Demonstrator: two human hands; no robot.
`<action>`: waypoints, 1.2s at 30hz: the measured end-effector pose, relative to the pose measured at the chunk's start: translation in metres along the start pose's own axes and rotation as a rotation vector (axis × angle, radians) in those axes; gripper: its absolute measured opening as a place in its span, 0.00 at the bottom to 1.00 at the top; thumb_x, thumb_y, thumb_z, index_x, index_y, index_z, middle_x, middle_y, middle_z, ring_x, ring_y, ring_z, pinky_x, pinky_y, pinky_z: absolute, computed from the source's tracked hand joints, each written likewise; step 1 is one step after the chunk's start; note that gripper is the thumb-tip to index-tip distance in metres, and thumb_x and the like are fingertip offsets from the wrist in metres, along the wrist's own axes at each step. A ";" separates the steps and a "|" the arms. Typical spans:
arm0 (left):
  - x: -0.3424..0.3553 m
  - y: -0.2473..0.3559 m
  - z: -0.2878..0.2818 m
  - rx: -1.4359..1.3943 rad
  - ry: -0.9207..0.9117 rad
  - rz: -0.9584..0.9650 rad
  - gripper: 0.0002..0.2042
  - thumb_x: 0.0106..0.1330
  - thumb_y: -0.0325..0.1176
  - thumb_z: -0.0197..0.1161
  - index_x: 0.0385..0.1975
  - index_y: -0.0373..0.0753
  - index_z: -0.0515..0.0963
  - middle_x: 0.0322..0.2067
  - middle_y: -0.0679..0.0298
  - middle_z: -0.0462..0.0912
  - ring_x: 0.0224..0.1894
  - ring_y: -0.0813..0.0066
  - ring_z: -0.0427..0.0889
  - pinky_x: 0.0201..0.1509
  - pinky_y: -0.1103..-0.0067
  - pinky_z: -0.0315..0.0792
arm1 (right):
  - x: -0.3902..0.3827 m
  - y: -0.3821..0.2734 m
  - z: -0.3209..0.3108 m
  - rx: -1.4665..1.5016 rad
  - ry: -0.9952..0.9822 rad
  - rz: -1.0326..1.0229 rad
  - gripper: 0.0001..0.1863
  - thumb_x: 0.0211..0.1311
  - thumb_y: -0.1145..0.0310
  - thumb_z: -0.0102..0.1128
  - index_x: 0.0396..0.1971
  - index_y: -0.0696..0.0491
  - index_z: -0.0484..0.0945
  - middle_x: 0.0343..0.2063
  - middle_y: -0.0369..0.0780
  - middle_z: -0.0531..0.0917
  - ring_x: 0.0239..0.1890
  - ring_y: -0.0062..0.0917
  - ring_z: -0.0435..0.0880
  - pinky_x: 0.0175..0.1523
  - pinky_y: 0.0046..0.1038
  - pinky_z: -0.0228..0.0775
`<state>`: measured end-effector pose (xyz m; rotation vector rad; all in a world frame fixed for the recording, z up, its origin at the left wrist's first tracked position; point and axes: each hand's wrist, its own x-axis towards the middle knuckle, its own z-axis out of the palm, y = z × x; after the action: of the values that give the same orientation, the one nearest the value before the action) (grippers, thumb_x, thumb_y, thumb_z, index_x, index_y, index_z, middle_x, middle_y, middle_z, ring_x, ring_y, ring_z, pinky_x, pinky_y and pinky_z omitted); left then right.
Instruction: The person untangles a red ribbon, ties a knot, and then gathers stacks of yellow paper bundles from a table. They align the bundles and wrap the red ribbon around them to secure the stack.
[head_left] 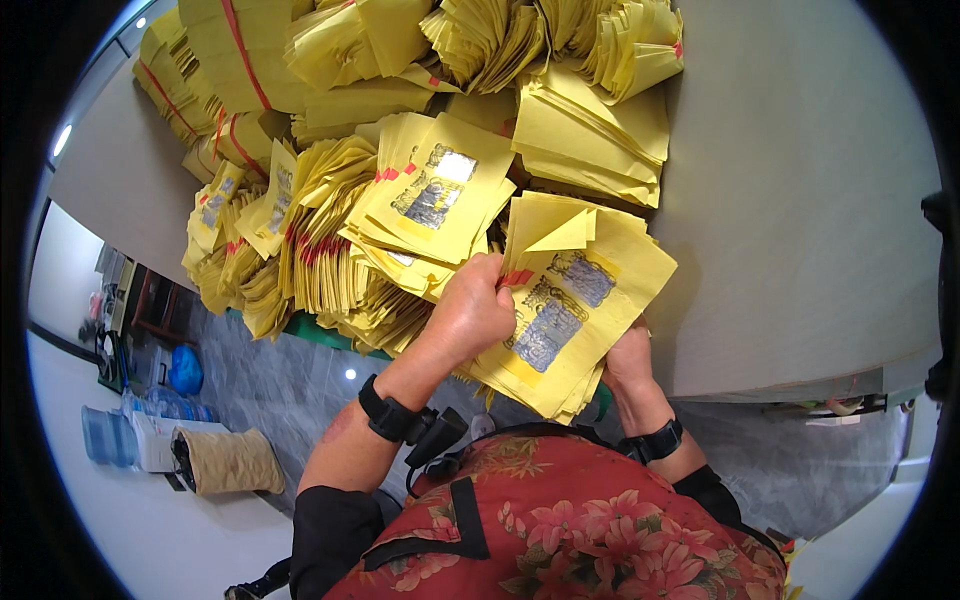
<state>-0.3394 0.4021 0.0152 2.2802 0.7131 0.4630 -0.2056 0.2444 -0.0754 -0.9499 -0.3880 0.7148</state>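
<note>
Room: grey tiled floor (255, 365) below, broad pale panel (800, 200) on your right, yellow paper heaped in front of you. What bears the heap is mostly covered; a green edge (345, 336) shows beneath.

Held stack (575, 310): in front of your torso, just above the apron (590, 510), silver-printed face up, sheets fanned unevenly along the lower edge. Left hand (478, 308) has its fingers clamped on the stack's left edge, beside a red strip (516, 278). Right hand (630, 357) is at the lower right edge; its fingers go out of sight behind the paper, so how they close cannot be told.

Handling, as judged: keep the left pinch firm but flat, since squeezing could crease the top sheet. Let the right hand carry weight from below so the loose edges don't slide. A folded flap (563, 232) lies near the top edge; smooth it before squaring the sheets.

Farther out: a printed stack (440, 185) just beyond your left hand, a row of packed sheets (325, 225) left of it, a plain stack (590, 140) beyond the held one. Avoid brushing these; they look prone to slipping.
</note>
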 end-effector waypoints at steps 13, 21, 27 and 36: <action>-0.006 0.020 0.005 0.210 -0.078 -0.124 0.13 0.56 0.27 0.57 0.38 0.24 0.70 0.33 0.37 0.79 0.39 0.38 0.80 0.47 0.58 0.73 | -0.003 0.002 -0.006 0.205 -0.116 0.024 0.35 0.72 0.38 0.40 0.64 0.53 0.65 0.57 0.39 0.75 0.56 0.28 0.76 0.59 0.32 0.71; -0.009 0.031 0.009 0.336 -0.114 -0.124 0.24 0.55 0.28 0.54 0.52 0.22 0.66 0.34 0.39 0.79 0.40 0.41 0.80 0.47 0.59 0.74 | -0.014 -0.010 -0.009 0.166 -0.215 0.059 0.50 0.59 0.28 0.48 0.69 0.53 0.56 0.64 0.40 0.68 0.64 0.30 0.70 0.66 0.36 0.65; -0.010 0.035 0.009 0.395 -0.096 -0.120 0.30 0.57 0.30 0.57 0.60 0.21 0.61 0.37 0.41 0.79 0.41 0.46 0.81 0.47 0.63 0.76 | -0.015 -0.021 -0.001 0.159 -0.357 0.078 0.59 0.48 0.32 0.66 0.70 0.55 0.52 0.65 0.40 0.66 0.65 0.31 0.67 0.68 0.36 0.63; -0.022 0.041 0.011 0.425 0.036 0.080 0.18 0.56 0.27 0.61 0.46 0.35 0.68 0.35 0.49 0.74 0.38 0.48 0.80 0.37 0.62 0.77 | -0.013 -0.030 0.004 0.071 -0.085 0.181 0.25 0.64 0.73 0.61 0.60 0.58 0.67 0.53 0.42 0.77 0.53 0.31 0.78 0.58 0.33 0.73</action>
<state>-0.3362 0.3582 0.0341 2.7112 0.8009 0.4214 -0.2053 0.2262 -0.0476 -0.8970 -0.3513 0.9303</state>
